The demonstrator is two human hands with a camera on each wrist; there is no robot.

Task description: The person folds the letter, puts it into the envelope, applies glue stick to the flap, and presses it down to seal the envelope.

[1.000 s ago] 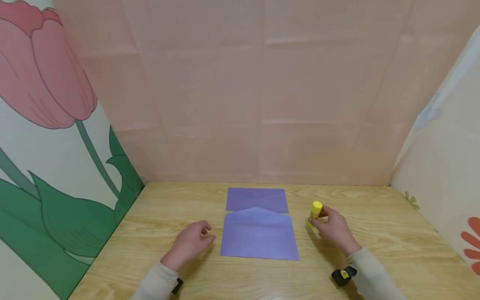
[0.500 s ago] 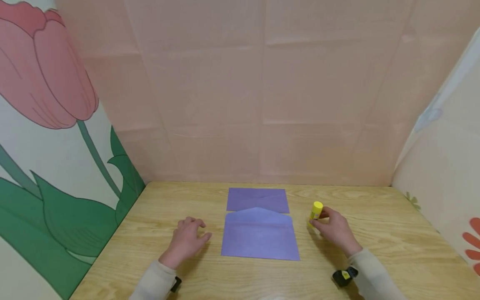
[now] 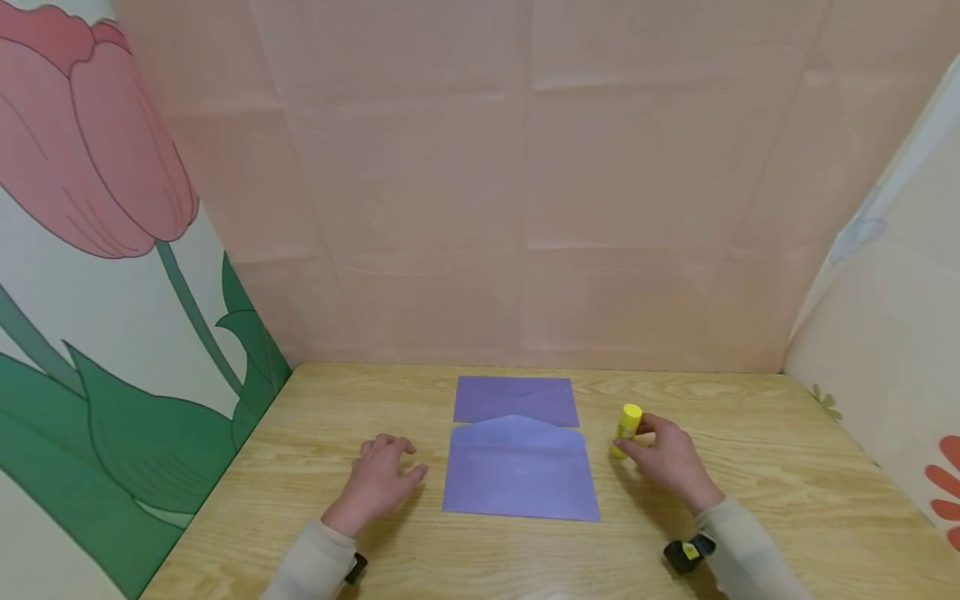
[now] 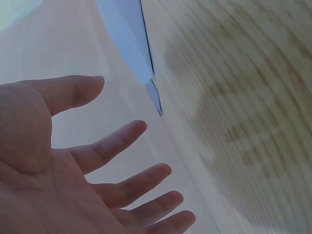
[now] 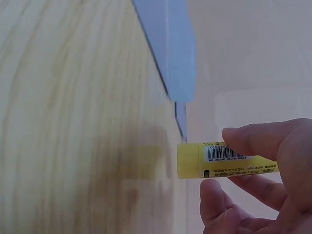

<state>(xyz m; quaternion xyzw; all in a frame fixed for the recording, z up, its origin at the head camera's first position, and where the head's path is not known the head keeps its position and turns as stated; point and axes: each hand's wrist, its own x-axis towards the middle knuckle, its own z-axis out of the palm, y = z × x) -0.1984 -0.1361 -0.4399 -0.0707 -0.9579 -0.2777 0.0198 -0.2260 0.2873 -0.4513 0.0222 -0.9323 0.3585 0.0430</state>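
Note:
A purple envelope (image 3: pixel 519 479) with its pointed flap raised lies on the table's middle, and a darker purple envelope (image 3: pixel 516 398) lies just behind it. To their right, my right hand (image 3: pixel 671 458) pinches a yellow glue stick (image 3: pixel 628 423) between thumb and fingers, holding it upright. In the right wrist view the glue stick (image 5: pixel 231 160) shows a barcode and printed text. Left of the envelopes hovers my left hand (image 3: pixel 377 483), holding nothing. Its fingers (image 4: pixel 129 187) are spread and relaxed in the left wrist view, apart from the paper.
The wooden table (image 3: pixel 517 558) meets a pink sheet-covered wall (image 3: pixel 480 208) at its back edge. A tulip-printed panel (image 3: pixel 97 292) stands at the left, and a pale panel (image 3: pixel 892 333) with a red flower stands at the right. Each wrist wears a dark camera.
My left hand has drawn slightly left and its fingers have spread, then it shifted a little back. The glue stick in my right hand has tipped slightly. Both envelopes lie still.

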